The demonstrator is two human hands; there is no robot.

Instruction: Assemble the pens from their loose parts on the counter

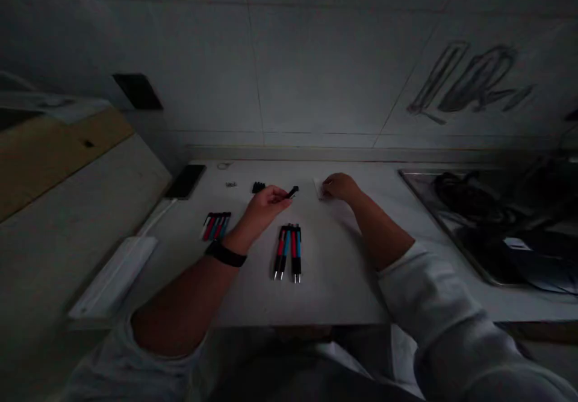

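Observation:
My left hand (pixel 270 200) pinches a short black pen part (pixel 293 192) with a pale tip, held just above the table. Farther right, the fingers of my right hand (pixel 339 186) are drawn together at a small pale, flat item (pixel 318 189) on the table; what lies between the fingertips is too dim to make out. Below my left hand lie several whole pens (pixel 289 251) in red, blue and black, metal tips toward me. Left of my wrist is a row of coloured pen barrels (pixel 217 226). Small black pieces (pixel 259 187) sit behind my left hand.
Tiny metallic pieces (pixel 231 184) and a thin ring-shaped item (pixel 223 165) lie at the back left. A phone (pixel 187 182) and a white power strip (pixel 112 277) border the left side. A sink (pixel 445 224) with dark items is on the right; a wall (pixel 316 77) rises behind.

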